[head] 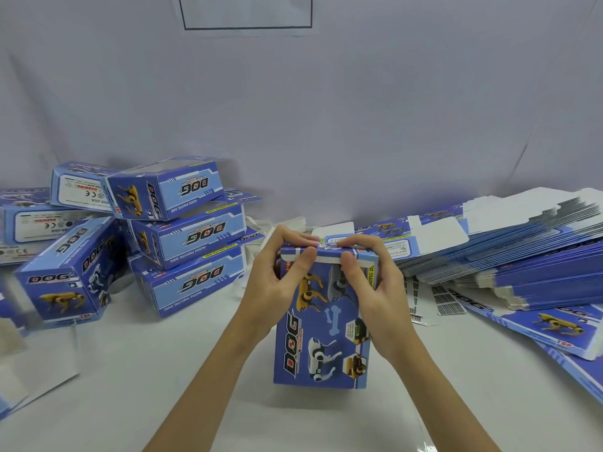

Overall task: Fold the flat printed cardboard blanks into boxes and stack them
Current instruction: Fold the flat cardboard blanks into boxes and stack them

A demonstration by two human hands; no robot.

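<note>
The light is bright, even and cool, it gives only soft shadows under the finished boxes [182,236]. The picture is a little soft everywhere. The wide lens bends the edges, and the left border smears in blur.

"DOG" is printed on the held box [321,324] and the stacked boxes [182,230]; one white panel [83,190] seemingly reads "WARNING".

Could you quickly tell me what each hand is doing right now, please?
Left hand: grips the upright box at its top flap.
Right hand: grips the same box's top from the other side.
</note>
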